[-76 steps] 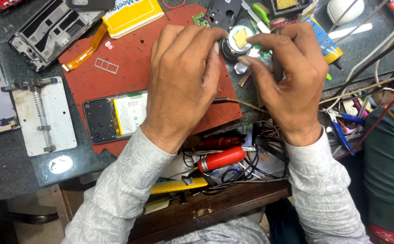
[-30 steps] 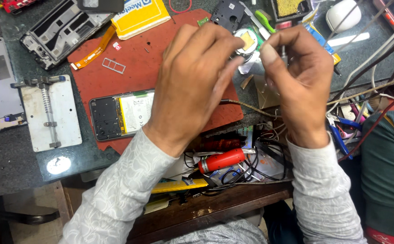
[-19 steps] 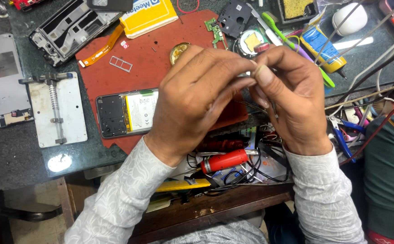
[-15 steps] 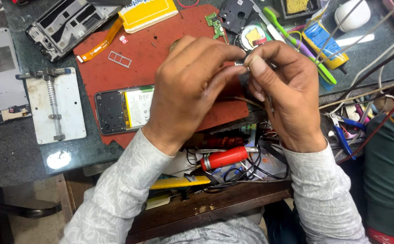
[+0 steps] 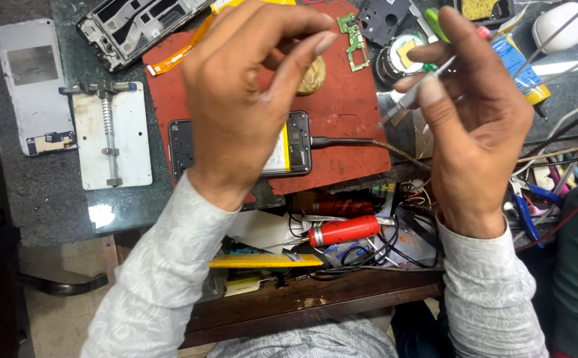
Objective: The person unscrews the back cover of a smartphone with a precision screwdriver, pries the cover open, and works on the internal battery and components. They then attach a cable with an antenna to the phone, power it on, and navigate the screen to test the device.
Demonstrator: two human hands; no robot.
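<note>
Left hand: raised above the bench, fingers loosely curled, thumb and forefinger near each other; whether anything is pinched cannot be told. Right hand: closed around a thin metal tool, tip pointing left. Opened phone: flat on red mat, under left hand, cable plugged in. Bench: dark stone, cluttered; metal holder plate at left.

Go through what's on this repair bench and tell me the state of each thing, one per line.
Phone: back off, insides exposed, cable plugged in.
Left hand: raised, fingers curled, nothing visibly held.
Right hand: pinching a thin metal tool.
Small green circuit board: loose on the red mat.
</note>
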